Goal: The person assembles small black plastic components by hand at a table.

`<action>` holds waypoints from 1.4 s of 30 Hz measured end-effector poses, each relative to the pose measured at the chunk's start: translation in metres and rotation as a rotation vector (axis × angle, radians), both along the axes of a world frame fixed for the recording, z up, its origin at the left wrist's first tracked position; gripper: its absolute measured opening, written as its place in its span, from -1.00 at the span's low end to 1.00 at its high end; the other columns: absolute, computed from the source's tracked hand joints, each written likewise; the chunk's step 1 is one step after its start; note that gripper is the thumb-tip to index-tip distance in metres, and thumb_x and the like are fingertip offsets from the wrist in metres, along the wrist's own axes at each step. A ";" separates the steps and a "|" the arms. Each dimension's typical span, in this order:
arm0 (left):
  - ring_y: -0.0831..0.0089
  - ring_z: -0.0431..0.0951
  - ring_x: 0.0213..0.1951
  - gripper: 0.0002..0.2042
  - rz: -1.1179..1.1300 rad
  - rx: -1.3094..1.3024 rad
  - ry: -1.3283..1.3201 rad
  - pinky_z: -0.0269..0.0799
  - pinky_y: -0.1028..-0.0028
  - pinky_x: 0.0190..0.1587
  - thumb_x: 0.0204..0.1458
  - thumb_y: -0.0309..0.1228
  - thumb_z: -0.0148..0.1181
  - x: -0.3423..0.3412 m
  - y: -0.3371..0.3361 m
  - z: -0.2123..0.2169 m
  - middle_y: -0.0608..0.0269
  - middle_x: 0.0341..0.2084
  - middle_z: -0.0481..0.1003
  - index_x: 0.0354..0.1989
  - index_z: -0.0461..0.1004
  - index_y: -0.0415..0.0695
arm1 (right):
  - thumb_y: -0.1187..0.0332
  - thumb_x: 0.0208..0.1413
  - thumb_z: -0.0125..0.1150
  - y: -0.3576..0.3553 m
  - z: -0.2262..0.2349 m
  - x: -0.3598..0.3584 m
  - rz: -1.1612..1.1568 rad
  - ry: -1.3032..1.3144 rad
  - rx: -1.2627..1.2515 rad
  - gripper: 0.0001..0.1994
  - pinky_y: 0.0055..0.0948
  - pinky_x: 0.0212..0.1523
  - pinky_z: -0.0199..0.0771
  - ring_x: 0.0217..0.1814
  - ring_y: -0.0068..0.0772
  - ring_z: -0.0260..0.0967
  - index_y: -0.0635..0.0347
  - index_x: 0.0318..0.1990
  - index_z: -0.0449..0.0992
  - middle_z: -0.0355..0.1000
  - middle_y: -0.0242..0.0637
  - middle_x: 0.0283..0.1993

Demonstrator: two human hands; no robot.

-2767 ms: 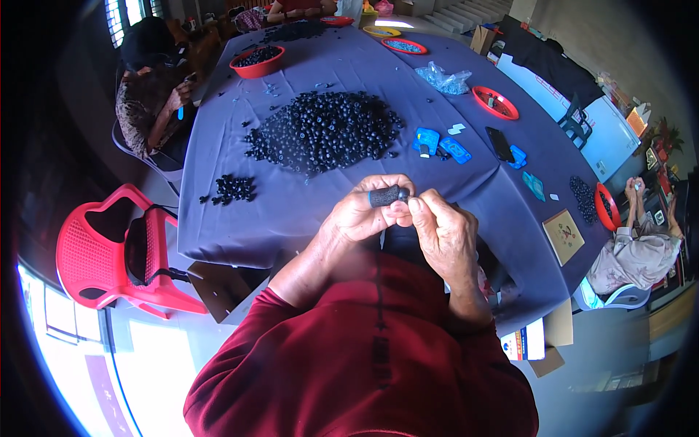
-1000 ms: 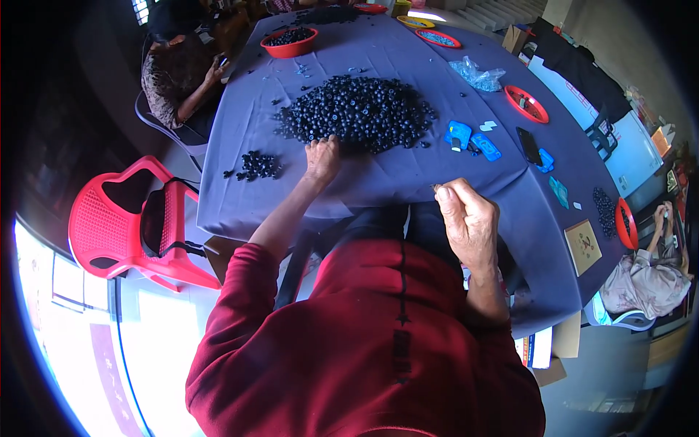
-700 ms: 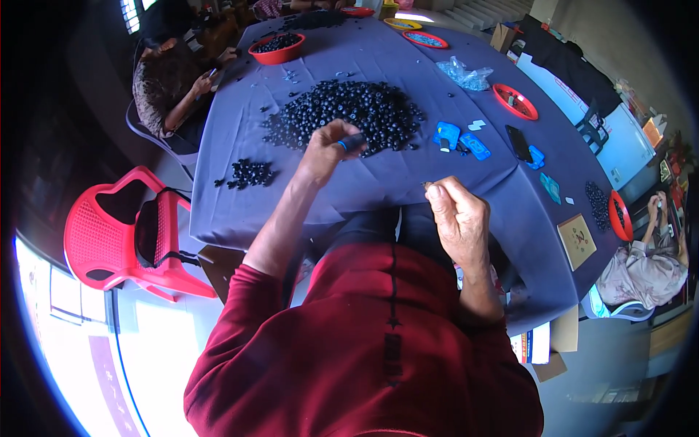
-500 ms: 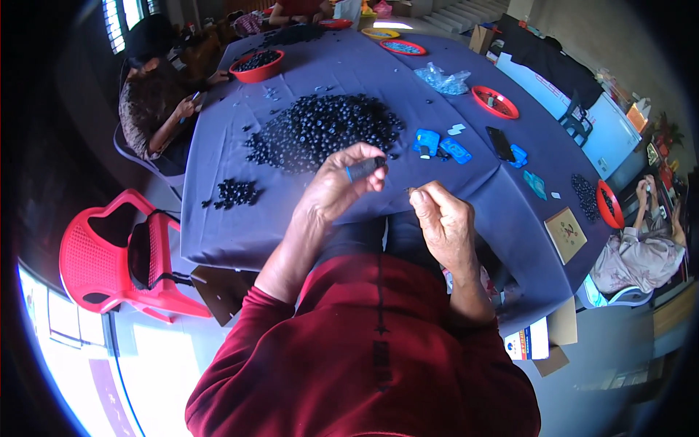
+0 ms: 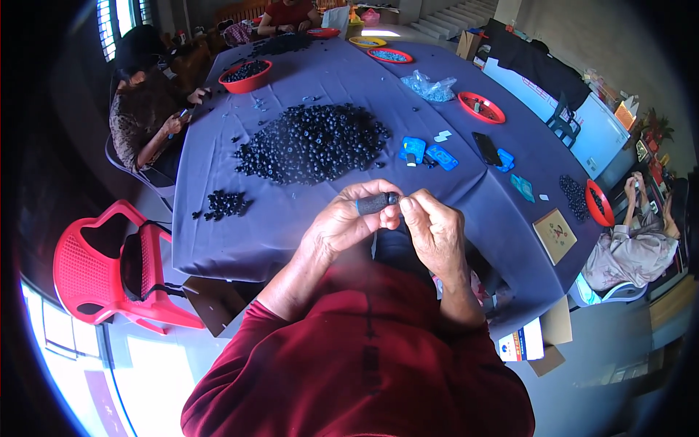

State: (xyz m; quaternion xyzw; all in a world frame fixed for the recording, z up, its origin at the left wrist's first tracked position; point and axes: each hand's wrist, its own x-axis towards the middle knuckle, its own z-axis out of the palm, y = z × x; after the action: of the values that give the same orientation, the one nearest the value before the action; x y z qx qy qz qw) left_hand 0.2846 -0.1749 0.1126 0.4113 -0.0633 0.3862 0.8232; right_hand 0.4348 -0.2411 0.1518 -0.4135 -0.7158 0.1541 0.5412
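Holding a small black piece [image 5: 393, 197] at the end of a dark sleeve [image 5: 373, 203], we curl our left hand [image 5: 339, 222], fingers bent, around both; our right hand [image 5: 438, 229] pinches thumb and forefinger together just beside the piece.

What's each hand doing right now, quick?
Left hand: closed, holding a small black piece at the fingertips.
Right hand: closed in a pinch; what it holds can't be told.
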 end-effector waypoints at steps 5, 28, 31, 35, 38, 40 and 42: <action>0.44 0.39 -0.35 -0.64 -0.013 -0.005 0.020 0.29 0.44 -0.19 -0.07 -0.31 0.20 -0.001 0.002 -0.002 0.20 -0.39 0.43 -0.17 0.35 -0.29 | 0.36 0.15 0.02 0.002 -0.002 0.002 -0.021 -0.010 0.014 -0.79 -0.58 -0.60 0.19 -0.63 -0.67 0.17 0.29 -0.45 0.43 0.36 -0.35 -0.63; 0.52 0.29 -0.47 -0.67 0.016 -0.011 0.047 0.20 0.51 -0.36 -0.06 -0.31 0.20 0.000 -0.002 0.003 0.29 -0.52 0.34 -0.30 0.30 -0.34 | 0.35 0.13 0.05 0.004 -0.006 0.006 -0.110 -0.147 0.002 -0.79 -0.52 -0.65 0.10 -0.68 -0.60 0.01 0.26 -0.50 0.38 0.14 -0.35 -0.73; 0.51 0.29 -0.46 -0.66 0.015 0.017 0.061 0.21 0.50 -0.36 -0.07 -0.32 0.21 -0.001 0.000 0.000 0.29 -0.52 0.34 -0.29 0.30 -0.36 | 0.35 0.13 0.05 0.004 -0.006 0.006 -0.102 -0.142 0.006 -0.79 -0.52 -0.65 0.10 -0.68 -0.60 0.02 0.26 -0.50 0.38 0.15 -0.35 -0.73; 0.51 0.29 -0.46 -0.65 0.029 -0.007 0.061 0.20 0.50 -0.36 -0.07 -0.32 0.21 0.000 -0.001 0.001 0.29 -0.54 0.33 -0.28 0.30 -0.37 | 0.35 0.13 0.05 0.004 -0.006 0.005 -0.089 -0.135 0.015 -0.79 -0.52 -0.64 0.10 -0.69 -0.60 0.02 0.26 -0.51 0.38 0.15 -0.35 -0.73; 0.52 0.29 -0.47 -0.64 0.028 0.003 0.056 0.21 0.51 -0.37 -0.07 -0.32 0.21 -0.001 -0.001 0.001 0.29 -0.54 0.32 -0.27 0.30 -0.38 | 0.35 0.13 0.05 0.004 -0.007 0.005 -0.081 -0.136 0.007 -0.79 -0.52 -0.64 0.10 -0.69 -0.59 0.02 0.26 -0.50 0.38 0.15 -0.34 -0.73; 0.52 0.29 -0.47 -0.64 0.037 -0.007 0.065 0.20 0.51 -0.37 -0.07 -0.32 0.21 0.000 -0.002 0.002 0.29 -0.55 0.32 -0.27 0.30 -0.39 | 0.36 0.13 0.04 0.002 -0.005 0.004 -0.080 -0.120 0.018 -0.79 -0.51 -0.64 0.10 -0.69 -0.57 -0.01 0.26 -0.50 0.39 0.13 -0.35 -0.73; 0.52 0.30 -0.47 -0.64 0.026 -0.010 0.052 0.21 0.52 -0.37 -0.07 -0.33 0.21 0.000 -0.002 0.001 0.28 -0.55 0.33 -0.27 0.30 -0.39 | 0.36 0.13 0.04 0.001 -0.003 0.005 -0.089 -0.164 0.009 -0.79 -0.52 -0.63 0.13 -0.69 -0.58 0.07 0.27 -0.50 0.40 0.20 -0.34 -0.72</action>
State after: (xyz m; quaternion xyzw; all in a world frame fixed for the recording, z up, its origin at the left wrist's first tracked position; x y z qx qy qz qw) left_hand 0.2842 -0.1774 0.1138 0.4179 -0.0346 0.3864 0.8215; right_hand 0.4402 -0.2400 0.1486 -0.4538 -0.7393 0.0920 0.4889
